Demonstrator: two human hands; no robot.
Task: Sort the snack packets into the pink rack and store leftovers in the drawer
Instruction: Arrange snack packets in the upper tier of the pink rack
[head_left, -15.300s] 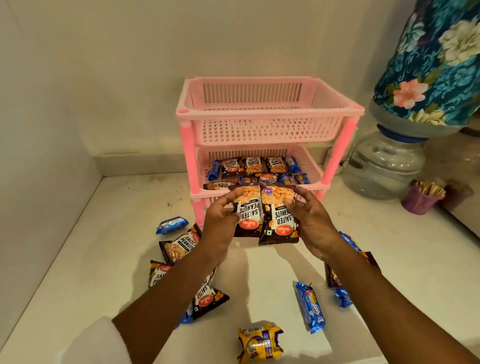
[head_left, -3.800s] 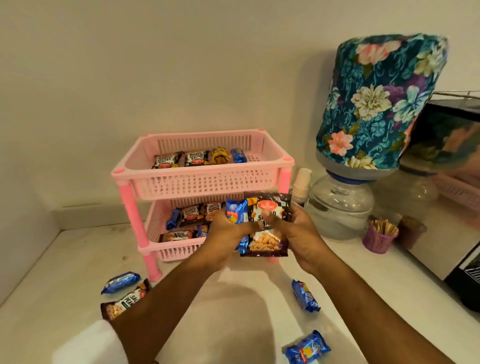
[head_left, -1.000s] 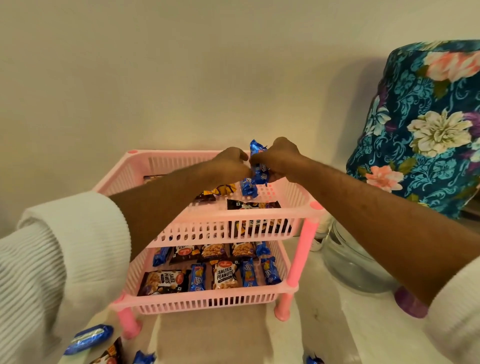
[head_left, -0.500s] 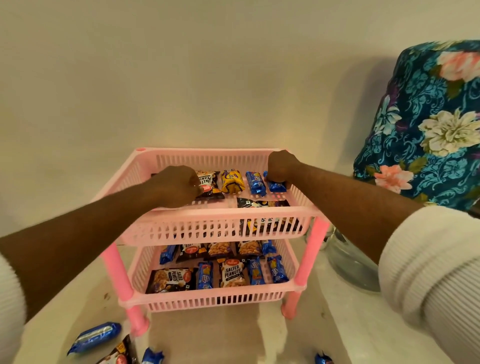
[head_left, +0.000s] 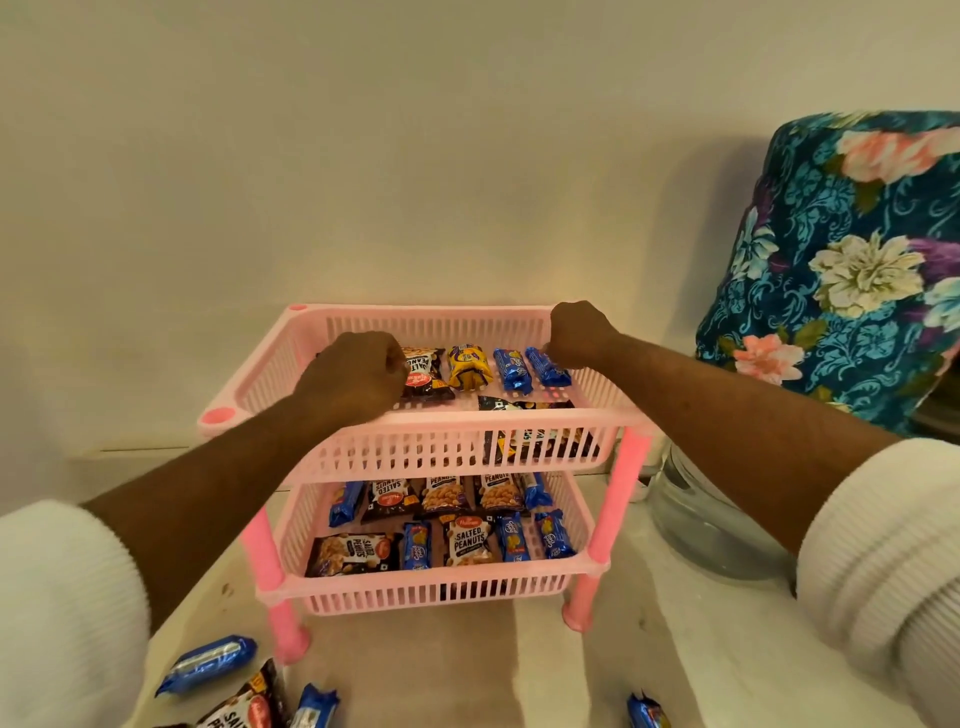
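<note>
Currently, step: I was lining up packets in the top tier of the pink rack (head_left: 447, 441).
Left hand (head_left: 358, 376): curled over a salted-peanut packet (head_left: 423, 371); whether the fingers pinched it, I couldn't tell.
Right hand (head_left: 582, 332): fingers curled at a blue biscuit packet (head_left: 545, 366); grip unclear.
Top tier count: two blue, one yellow packet (head_left: 469, 368), at least two peanut.
Lower tier: about eleven.
Worktop (head_left: 467, 670): four loose packets visible.
Next: I judged those needed fetching; drawer unseen.

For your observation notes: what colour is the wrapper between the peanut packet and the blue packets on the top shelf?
Yellow wrapper; the head view shows it.
</note>
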